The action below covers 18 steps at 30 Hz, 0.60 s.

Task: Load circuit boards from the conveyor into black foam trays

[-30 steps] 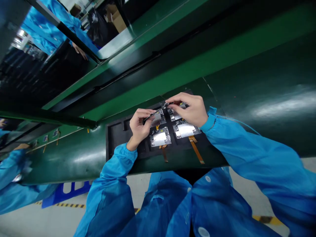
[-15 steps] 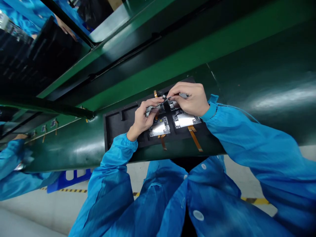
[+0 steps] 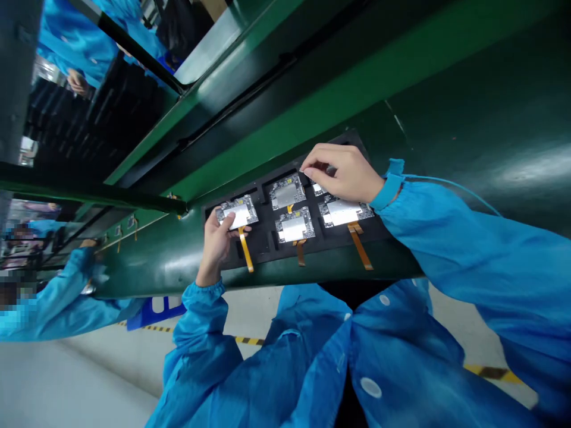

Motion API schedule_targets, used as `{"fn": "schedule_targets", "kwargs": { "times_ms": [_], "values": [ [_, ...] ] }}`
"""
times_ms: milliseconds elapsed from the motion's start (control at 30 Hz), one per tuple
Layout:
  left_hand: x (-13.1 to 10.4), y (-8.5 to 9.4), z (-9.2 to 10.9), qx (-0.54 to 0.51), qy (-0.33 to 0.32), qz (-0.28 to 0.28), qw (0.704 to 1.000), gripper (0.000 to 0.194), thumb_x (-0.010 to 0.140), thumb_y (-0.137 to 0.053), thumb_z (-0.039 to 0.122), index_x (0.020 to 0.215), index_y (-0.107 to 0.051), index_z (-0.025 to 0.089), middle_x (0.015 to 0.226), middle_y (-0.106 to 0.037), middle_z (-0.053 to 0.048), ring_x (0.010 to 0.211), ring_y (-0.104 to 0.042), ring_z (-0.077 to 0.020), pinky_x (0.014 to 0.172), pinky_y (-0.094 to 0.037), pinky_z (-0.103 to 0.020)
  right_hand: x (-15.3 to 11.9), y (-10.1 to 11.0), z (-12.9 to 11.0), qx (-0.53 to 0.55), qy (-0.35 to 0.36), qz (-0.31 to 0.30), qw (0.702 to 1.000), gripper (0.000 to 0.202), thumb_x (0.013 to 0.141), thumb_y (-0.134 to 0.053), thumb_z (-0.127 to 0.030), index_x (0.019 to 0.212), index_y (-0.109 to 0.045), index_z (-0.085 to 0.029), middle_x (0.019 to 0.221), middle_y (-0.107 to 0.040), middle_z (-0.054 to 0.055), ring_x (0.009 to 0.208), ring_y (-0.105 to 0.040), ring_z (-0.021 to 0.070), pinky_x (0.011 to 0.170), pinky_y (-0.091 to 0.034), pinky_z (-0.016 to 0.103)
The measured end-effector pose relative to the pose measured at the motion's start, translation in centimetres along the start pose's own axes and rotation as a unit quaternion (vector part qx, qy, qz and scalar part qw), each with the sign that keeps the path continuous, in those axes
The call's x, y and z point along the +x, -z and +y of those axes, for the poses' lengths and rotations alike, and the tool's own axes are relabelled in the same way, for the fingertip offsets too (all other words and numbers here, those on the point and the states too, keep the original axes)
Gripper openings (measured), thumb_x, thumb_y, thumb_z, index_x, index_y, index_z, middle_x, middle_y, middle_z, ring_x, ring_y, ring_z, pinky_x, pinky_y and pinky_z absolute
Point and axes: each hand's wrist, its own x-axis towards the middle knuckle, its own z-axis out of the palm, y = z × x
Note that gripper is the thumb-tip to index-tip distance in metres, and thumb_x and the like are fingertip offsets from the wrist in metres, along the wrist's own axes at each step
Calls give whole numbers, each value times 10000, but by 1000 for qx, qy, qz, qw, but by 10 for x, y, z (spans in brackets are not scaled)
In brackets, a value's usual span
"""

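Observation:
My left hand (image 3: 218,235) is closed around the edge of a circuit board (image 3: 238,212) with a silver shield plate, thumb on top. An orange flex cable (image 3: 245,252) hangs from its near side. The board is over the left part of a black tray (image 3: 263,246). My right hand (image 3: 341,169) is pinched above the tray's right part; what its fingertips hold, if anything, is too small to make out. Under and beside it lie a far right board (image 3: 317,188), partly hidden, and a near right board (image 3: 343,213). Two middle boards (image 3: 288,193) lie in their pockets.
The tray rests on a green conveyor belt (image 3: 446,154) with a green rail behind it. A green bar (image 3: 89,193) juts in from the left. Small boards with cables (image 3: 131,222) lie farther left, near a co-worker's blue sleeve (image 3: 75,285). Another person stands across the line.
My left hand has moved left and down with the circuit board, away from my right hand, and the board now faces up. My right hand stays pinched above the tray. The view has shifted slightly.

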Motion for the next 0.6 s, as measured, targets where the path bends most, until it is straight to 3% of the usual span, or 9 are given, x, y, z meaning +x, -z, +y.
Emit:
{"fn": "schedule_targets", "kwargs": {
  "times_ms": [133, 333, 467, 600],
  "values": [
    [9, -1, -23, 18, 32, 8, 999, 496, 812, -878, 495, 1108, -591, 220, 996, -763, -62, 731, -790, -216, 547, -648, -265, -1, -2, 2, -2, 1, -7, 1000, 184, 993, -638, -367, 938, -749, -231, 915, -727, 51, 844, -635, 214, 769, -536, 369],
    [25, -7, -25, -12, 50, -35, 998, 420, 863, -842, 448, 1106, -589, 217, 1025, -759, -69, 791, -795, -221, 632, -683, -309, -1, -1, 2, -6, -8, -1, 1000, 184, 982, -644, -370, 931, -761, -237, 909, -736, 53, 845, -648, 221, 775, -547, 385],
    [23, 4, -24, -19, 64, -57, 996, 472, 851, -856, 469, 1131, -571, 219, 930, -725, -27, 700, -764, -178, 650, -679, -310, -1, 2, 1, -10, -11, 3, 1000, 180, 979, -647, -357, 914, -763, -236, 914, -742, 54, 833, -653, 222, 775, -550, 395],
    [16, 20, -28, 29, 20, -36, 999, 611, 821, -885, 431, 1277, -524, 246, 857, -688, 15, 655, -722, -145, 638, -636, -268, 0, 3, 1, -9, -16, 2, 1000, 152, 974, -673, -356, 918, -764, -248, 919, -747, 53, 848, -659, 229, 778, -554, 402]
  ]
}}
